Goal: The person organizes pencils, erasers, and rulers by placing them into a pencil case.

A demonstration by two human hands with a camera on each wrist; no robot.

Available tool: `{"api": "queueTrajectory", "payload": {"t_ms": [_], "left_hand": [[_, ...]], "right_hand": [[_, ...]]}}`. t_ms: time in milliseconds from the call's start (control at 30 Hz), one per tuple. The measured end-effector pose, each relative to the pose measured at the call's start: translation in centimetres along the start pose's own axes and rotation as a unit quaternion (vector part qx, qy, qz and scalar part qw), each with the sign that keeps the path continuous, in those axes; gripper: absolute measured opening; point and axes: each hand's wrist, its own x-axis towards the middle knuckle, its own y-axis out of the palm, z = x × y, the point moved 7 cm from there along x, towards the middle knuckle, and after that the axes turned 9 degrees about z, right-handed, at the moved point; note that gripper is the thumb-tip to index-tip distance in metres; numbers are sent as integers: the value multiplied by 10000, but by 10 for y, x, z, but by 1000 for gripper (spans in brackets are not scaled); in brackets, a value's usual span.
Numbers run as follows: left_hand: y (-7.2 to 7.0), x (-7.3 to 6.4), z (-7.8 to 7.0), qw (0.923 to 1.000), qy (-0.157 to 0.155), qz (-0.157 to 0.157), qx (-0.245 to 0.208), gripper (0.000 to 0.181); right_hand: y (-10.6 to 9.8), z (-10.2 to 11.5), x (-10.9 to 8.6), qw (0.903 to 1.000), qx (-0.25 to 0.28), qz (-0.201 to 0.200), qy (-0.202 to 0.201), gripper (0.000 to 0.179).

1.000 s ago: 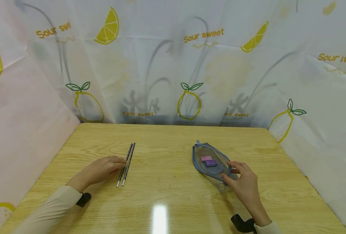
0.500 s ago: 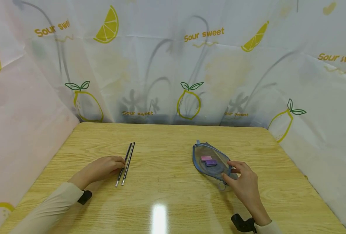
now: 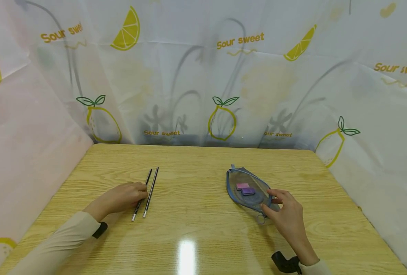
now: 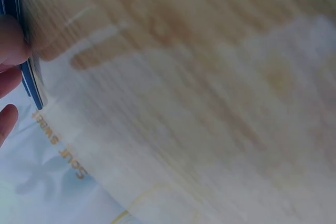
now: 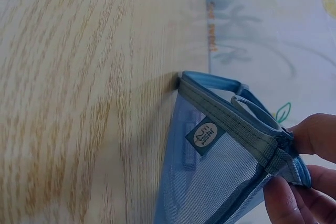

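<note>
On the left of the table my left hand (image 3: 124, 196) pinches a dark pencil (image 3: 149, 177) with a white eraser end. A second dark pencil (image 3: 151, 191) lies just to its right, slightly apart. In the left wrist view the fingertips (image 4: 11, 40) are on a dark pencil shaft (image 4: 32, 85), cut off by the frame edge. My right hand (image 3: 287, 212) grips the near end of a blue-grey mesh zip pouch (image 3: 228, 185), whose mouth is spread apart. Inside it lie a pink block (image 3: 242, 186) and a purple block (image 3: 248, 191), eraser-like in shape.
The wooden table (image 3: 189, 179) is bounded by a lemon-printed sheet (image 3: 176, 84) at the back and both sides. A ring pull (image 3: 260, 219) hangs from the pouch's near end. Each wrist wears a black camera mount (image 3: 285, 262).
My left hand has shifted the left pencil slightly left and nearer, widening the gap to the other pencil. My right hand and the pouch stay still.
</note>
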Motion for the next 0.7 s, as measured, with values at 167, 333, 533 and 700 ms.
{"api": "queueTrajectory", "payload": {"t_ms": [167,333,533,700], "left_hand": [[-3,0,-3,9984,65,157,537,23],[-2,0,-4,9951,132,318,924,22],[-5,-1,-6,9929,359,99,1129,23],[-6,-4,-5,9936,386,44,1058,24]], "right_hand": [[1,-1,0,10000,5,-15,-10,43],[1,-1,0,10000,21,2,12,43],[0,0,-1,10000,20,-37,-42,43],[0,1,-1,10000,34,-53,-70,43]]}}
